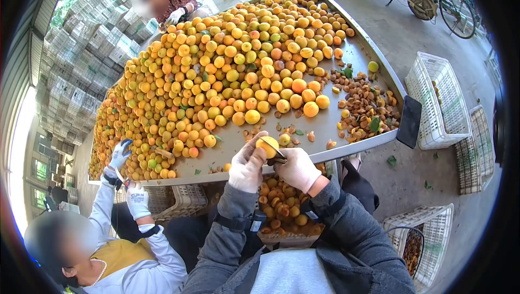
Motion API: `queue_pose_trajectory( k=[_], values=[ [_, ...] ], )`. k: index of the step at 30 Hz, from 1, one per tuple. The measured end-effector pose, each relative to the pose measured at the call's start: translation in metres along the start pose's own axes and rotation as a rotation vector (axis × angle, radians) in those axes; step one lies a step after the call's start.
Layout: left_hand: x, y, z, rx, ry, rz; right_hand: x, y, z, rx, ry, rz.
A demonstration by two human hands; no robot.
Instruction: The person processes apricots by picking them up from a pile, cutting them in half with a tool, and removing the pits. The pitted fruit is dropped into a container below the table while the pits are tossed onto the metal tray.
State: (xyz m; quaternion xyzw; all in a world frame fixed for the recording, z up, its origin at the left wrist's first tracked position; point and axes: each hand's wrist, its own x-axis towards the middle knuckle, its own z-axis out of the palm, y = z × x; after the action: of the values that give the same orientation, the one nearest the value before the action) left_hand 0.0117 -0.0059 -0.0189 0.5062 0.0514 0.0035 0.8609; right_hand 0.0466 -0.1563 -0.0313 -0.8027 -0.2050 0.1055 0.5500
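In the middle of the head view, my left hand (245, 168), in a pale glove, is closed around a yellow apricot (266, 148). My right hand (298, 170), also gloved, grips a small dark knife (280, 156), its blade lying against the fruit. Both hands meet just over the table's near edge. Directly beneath them a crate holds halved apricots (284, 204). Ahead, a large heap of whole apricots (216, 85) covers much of the metal table (241, 138). My fingertips partly hide the knife's handle.
Brown pits (365, 102) lie piled at the table's right corner, beside a phone (409, 122) on its edge. White crates (441, 112) stand to the right. One co-worker's gloved hand (138, 202) is at left; another person (176, 4) sits across the heap.
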Motion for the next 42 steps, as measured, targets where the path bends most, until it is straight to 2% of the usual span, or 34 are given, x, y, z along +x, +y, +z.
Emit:
queue_pose_trajectory(
  k=[2,4,6,8,10,11,13,14,16,18,19,20,22,23,24,26,28,30,32,33,34,36,37,38,42],
  values=[
    [-0.005,0.006,0.009,0.221,-0.031,0.061,0.002,0.0,0.002,-0.021,0.003,0.024],
    [-0.004,0.006,0.014,0.186,-0.018,0.083,0.005,0.001,0.003,-0.046,0.009,0.043],
    [-0.003,-0.001,0.02,0.454,0.078,0.161,0.01,0.004,0.006,-0.154,-0.097,0.037],
    [0.0,-0.001,0.025,0.419,0.16,0.156,0.012,0.018,0.016,-0.042,-0.143,0.003],
    [0.0,0.011,0.026,0.51,0.097,0.049,0.014,0.025,0.016,0.411,-0.277,0.142],
    [0.001,0.013,0.022,0.508,0.093,0.046,0.015,0.027,0.011,0.408,-0.38,0.259],
    [0.005,0.017,0.013,0.444,-0.045,-0.034,0.008,0.01,0.001,0.447,-0.399,0.244],
    [0.006,0.02,0.012,0.441,-0.05,-0.029,0.007,0.003,-0.005,0.484,-0.422,0.226],
    [0.005,0.023,0.008,0.504,-0.168,-0.021,0.003,-0.006,-0.009,0.479,-0.406,0.261],
    [0.005,0.016,0.001,0.465,-0.176,-0.032,-0.001,-0.012,-0.009,0.47,-0.391,0.329],
    [0.006,0.01,-0.002,0.366,-0.128,-0.021,0.003,0.0,0.005,0.408,-0.27,0.165],
    [0.007,0.005,-0.006,0.269,-0.077,-0.01,0.003,0.013,0.005,0.405,-0.279,0.154],
    [0.01,0.001,-0.016,0.201,-0.052,0.067,-0.003,0.002,-0.016,-0.127,-0.198,0.054],
    [0.011,0.004,-0.02,0.141,0.019,0.064,-0.006,0.003,-0.022,-0.086,-0.197,0.075],
    [0.012,0.008,-0.023,0.079,0.088,0.063,-0.007,0.001,-0.022,0.145,-0.064,-0.014],
    [0.01,0.012,-0.023,0.105,0.079,0.068,-0.006,-0.006,-0.031,0.49,0.025,0.176],
    [0.0,0.02,0.003,0.641,0.092,0.109,-0.001,-0.019,-0.032,0.613,0.053,0.237],
    [-0.005,0.012,0.01,0.62,0.063,0.063,0.0,-0.018,-0.027,0.732,0.086,0.301],
    [-0.005,0.008,0.015,1.021,-0.053,0.443,0.002,-0.009,-0.016,0.667,0.009,0.072],
    [-0.003,0.007,0.014,1.102,-0.084,0.598,0.001,-0.018,-0.02,0.654,0.026,0.076],
    [-0.003,0.009,0.015,1.108,-0.079,0.61,0.002,-0.017,-0.02,0.655,0.022,0.063],
    [-0.004,0.014,0.019,1.217,-0.163,0.767,0.004,-0.011,-0.02,0.666,0.032,0.006],
    [-0.003,0.014,0.022,1.236,-0.16,0.794,0.001,-0.019,-0.024,0.708,0.026,0.055],
    [-0.001,0.01,0.021,1.232,-0.136,0.782,0.001,-0.015,-0.018,0.801,0.051,0.113],
    [0.006,-0.005,0.029,1.158,0.005,0.794,0.004,-0.019,-0.011,0.748,0.163,0.156]
  ],
)
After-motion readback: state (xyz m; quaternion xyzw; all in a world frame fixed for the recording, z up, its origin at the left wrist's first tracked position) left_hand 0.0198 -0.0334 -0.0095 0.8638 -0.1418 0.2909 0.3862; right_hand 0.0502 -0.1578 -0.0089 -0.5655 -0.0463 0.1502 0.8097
